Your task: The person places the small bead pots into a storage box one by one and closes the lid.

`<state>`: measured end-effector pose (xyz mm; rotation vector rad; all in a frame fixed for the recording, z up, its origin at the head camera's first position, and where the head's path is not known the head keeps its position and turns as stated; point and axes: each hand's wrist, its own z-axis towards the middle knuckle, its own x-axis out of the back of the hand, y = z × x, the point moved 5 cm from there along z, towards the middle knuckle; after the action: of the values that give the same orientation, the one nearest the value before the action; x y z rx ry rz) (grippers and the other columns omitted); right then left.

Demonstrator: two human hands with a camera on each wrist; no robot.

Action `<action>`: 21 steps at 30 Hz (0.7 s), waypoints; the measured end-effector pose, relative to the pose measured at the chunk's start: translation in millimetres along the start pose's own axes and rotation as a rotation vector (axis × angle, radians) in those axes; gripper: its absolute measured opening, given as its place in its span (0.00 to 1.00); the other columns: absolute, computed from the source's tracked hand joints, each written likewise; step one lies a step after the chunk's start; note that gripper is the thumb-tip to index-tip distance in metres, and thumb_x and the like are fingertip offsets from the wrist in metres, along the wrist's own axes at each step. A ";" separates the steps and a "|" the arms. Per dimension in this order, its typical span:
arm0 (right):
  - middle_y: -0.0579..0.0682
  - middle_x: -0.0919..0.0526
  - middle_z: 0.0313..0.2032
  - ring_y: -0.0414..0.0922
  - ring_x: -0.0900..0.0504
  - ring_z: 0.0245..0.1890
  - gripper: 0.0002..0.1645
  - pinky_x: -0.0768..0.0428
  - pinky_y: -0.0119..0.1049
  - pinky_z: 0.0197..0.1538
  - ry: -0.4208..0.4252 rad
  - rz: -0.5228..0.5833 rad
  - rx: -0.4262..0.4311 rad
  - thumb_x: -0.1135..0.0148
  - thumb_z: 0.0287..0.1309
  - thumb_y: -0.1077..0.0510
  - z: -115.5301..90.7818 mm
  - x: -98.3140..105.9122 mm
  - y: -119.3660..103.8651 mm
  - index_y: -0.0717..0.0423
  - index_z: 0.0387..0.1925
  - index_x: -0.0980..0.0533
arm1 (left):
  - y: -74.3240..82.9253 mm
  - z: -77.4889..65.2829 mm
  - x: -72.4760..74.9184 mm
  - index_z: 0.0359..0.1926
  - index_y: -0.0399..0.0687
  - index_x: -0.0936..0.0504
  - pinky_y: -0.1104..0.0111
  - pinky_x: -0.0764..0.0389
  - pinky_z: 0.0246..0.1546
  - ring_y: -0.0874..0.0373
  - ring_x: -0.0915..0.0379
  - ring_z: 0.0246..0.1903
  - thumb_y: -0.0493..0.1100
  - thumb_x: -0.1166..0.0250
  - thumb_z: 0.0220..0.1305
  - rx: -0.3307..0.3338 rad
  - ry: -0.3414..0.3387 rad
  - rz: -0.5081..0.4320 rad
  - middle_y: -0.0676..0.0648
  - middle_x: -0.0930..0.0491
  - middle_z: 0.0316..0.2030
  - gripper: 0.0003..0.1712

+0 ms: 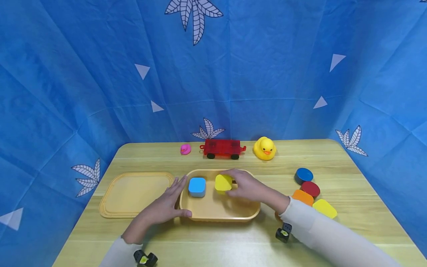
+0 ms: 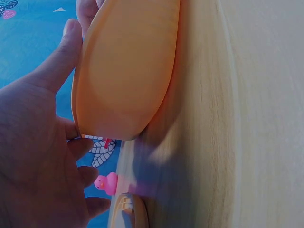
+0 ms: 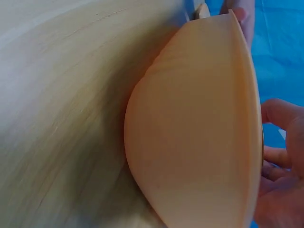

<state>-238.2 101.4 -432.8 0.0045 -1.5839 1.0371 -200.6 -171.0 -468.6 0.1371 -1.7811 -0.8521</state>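
A yellow rounded-square block (image 1: 222,184) is inside the peach plastic box (image 1: 217,212), and my right hand (image 1: 248,186) pinches it between thumb and fingers. To its left in the same box sits a light blue rounded-square block (image 1: 197,187). My left hand (image 1: 163,205) rests against the box's left end, fingers extended along the side and thumb at the front corner. In the left wrist view that thumb lies at the box rim. The box wall hides both blocks in the right wrist view, where the right hand's fingers (image 3: 280,114) show beyond the rim.
A flat peach lid (image 1: 136,194) lies left of the box. Behind stand a small pink duck (image 1: 185,149), a red toy wagon (image 1: 222,148) and a yellow duck (image 1: 264,148). At right are blue (image 1: 303,175), red (image 1: 310,189), orange (image 1: 303,197) and yellow (image 1: 325,208) pieces, near my right sleeve.
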 end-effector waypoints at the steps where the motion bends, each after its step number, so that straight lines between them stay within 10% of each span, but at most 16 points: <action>1: 0.58 0.20 0.63 0.54 0.20 0.58 0.39 0.20 0.50 0.62 -0.003 -0.014 0.009 0.27 0.56 0.58 1.8 -2.1 -0.2 0.62 0.69 0.27 | -0.1 0.0 -0.1 0.84 0.53 0.62 0.38 0.56 0.76 0.41 0.73 0.81 0.65 0.25 0.57 0.002 0.000 -0.002 0.44 0.61 0.83 0.69; 21: 0.56 0.24 0.68 0.54 0.24 0.65 0.40 0.25 0.51 0.68 -0.076 0.029 -0.068 0.25 0.58 0.60 18.5 -24.9 5.0 0.58 0.71 0.29 | -1.5 0.6 -0.4 0.84 0.55 0.62 0.38 0.57 0.76 0.41 0.73 0.81 0.66 0.26 0.57 0.008 -0.006 -0.007 0.45 0.61 0.83 0.69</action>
<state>-247.5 80.2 -454.2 -0.0253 -1.6918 1.0153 -201.4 -171.7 -470.0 0.1467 -1.7908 -0.8511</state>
